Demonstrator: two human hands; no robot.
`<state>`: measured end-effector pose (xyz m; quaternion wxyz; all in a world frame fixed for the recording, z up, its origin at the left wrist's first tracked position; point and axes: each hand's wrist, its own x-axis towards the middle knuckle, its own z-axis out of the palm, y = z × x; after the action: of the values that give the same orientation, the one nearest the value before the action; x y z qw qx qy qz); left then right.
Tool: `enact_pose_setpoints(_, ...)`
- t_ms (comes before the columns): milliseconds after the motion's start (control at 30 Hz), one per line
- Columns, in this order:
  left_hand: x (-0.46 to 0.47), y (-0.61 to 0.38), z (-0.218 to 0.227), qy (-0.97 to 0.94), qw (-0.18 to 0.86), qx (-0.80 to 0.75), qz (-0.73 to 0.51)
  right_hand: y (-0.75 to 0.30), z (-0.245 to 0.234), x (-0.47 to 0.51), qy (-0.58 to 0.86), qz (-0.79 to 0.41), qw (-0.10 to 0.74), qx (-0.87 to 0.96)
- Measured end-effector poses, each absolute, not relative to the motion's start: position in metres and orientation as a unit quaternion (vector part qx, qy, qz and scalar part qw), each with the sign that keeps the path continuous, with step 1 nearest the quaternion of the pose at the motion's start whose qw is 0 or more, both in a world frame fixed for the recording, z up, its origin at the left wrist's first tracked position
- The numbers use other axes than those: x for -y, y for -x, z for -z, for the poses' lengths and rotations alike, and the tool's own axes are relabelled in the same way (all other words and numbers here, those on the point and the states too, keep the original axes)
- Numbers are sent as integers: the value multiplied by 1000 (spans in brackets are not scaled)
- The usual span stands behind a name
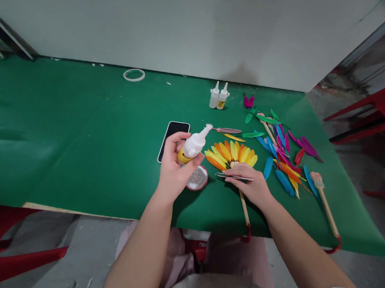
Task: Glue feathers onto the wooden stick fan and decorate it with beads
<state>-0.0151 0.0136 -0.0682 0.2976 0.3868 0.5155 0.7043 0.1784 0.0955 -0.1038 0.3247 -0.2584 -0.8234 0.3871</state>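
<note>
My left hand [174, 169] is wrapped round a small white glue bottle [192, 146] with a yellow label, its nozzle tilted up and to the right. My right hand [249, 182] lies over the wooden handle [244, 210] of a feather fan and pinches metal tweezers [232, 177] that point left. The fan [231, 154] has yellow and orange feathers spread in a half circle on the green table [82, 133]. A small round red-rimmed dish [197, 178] of tiny silver bits sits just below the bottle.
A black phone [173, 138] lies left of the bottle. Two more glue bottles [219, 96] stand at the back. Loose coloured feathers [283, 154] and a second wooden handle [325, 204] lie to the right. A white ring [134, 75] lies far back. Red chairs stand around.
</note>
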Motion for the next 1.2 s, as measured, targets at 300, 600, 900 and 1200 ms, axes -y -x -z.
enact_pose_setpoints(300,-24,21,76,-489,225,-622,-568,-183,100,-96,280,-425,368,778)
enact_pose_setpoints(600,-46,36,98,-506,140,-736,-427,-183,106,-98,314,-416,372,768)
enact_pose_setpoints(900,-51,32,106,-528,134,-739,-395,-180,103,-97,313,-415,369,770)
enact_pose_setpoints(1200,-49,31,105,-550,119,-756,-336,-179,105,-98,323,-427,388,750)
